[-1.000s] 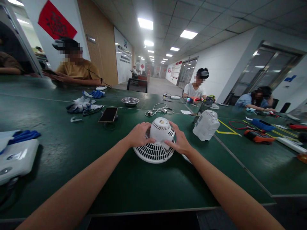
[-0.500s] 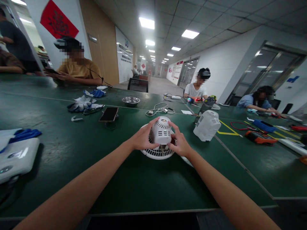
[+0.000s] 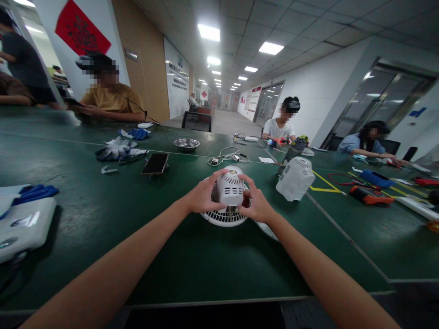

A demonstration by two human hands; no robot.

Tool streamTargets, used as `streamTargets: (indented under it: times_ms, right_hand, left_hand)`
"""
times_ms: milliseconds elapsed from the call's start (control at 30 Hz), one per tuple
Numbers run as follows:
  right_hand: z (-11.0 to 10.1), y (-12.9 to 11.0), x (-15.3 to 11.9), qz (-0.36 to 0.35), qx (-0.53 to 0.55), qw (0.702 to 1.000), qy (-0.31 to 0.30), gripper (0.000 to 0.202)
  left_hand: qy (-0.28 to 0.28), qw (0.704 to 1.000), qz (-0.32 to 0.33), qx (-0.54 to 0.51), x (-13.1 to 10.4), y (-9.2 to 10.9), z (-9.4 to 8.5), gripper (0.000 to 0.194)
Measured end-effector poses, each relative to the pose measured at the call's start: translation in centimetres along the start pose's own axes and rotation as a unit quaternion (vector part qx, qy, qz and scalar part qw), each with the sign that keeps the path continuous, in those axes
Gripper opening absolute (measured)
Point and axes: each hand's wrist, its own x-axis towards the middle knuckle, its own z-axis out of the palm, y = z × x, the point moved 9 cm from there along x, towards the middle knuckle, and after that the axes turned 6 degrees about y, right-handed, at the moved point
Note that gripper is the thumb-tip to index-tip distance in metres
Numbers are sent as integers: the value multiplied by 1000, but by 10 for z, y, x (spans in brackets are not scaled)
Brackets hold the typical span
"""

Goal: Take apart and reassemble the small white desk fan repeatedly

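Note:
A white slotted plastic housing (image 3: 230, 188) sits upright over a round white grille (image 3: 224, 220) on the green table (image 3: 212, 265). From the left, my left hand (image 3: 205, 194) grips the housing, thumb low and fingers near its top. On the other side my right hand (image 3: 256, 201) holds it the same way. A thin metallic part shows between the housing and the grille. Behind my right wrist lies a pale flat object (image 3: 267, 230), partly hidden by the forearm.
A white housing (image 3: 295, 179) stands to the right, a phone (image 3: 155, 163) to the left. Farther back are a metal bowl (image 3: 187, 144), a white cable (image 3: 228, 157) and gloves (image 3: 118, 151). Orange-black tool (image 3: 370, 195) at right. Several people sit around the table.
The housing and both my hands have shifted very slightly to the left. My grip on it looks the same.

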Motion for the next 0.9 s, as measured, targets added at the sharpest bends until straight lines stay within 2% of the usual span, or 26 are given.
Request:
streamTargets:
  times_ms: [167, 233, 367, 500, 633, 767, 833, 900]
  right_hand:
    - [1, 2, -2, -16, -26, 1000, -7, 94]
    - [-3, 3, 0, -19, -60, 998, 24, 99]
    - [-15, 3, 4, -25, -112, 987, 109, 103]
    - [-22, 10, 6, -21, -116, 983, 138, 94]
    - [-33, 35, 6, 37, -89, 981, 166, 85]
    - [-29, 52, 7, 60, -46, 989, 124, 89]
    - [-27, 55, 7, 63, -33, 991, 110, 93]
    - [-27, 55, 7, 65, -23, 992, 108, 95]
  left_hand:
    - [6, 1000, 2, 28, -2, -11, 6, 109]
    - [19, 998, -10, 61, -1, -18, 9, 111]
    - [28, 994, -41, 92, 0, -28, 10, 102]
    - [19, 994, -64, 86, -2, -37, 8, 87]
    - [70, 982, -143, 102, -8, -73, -4, 57]
    - [103, 954, -266, 89, -19, -122, -10, 51]
    - [91, 945, -306, 78, -23, -136, -8, 49]
    - [81, 939, -325, 77, -25, -141, -7, 47]
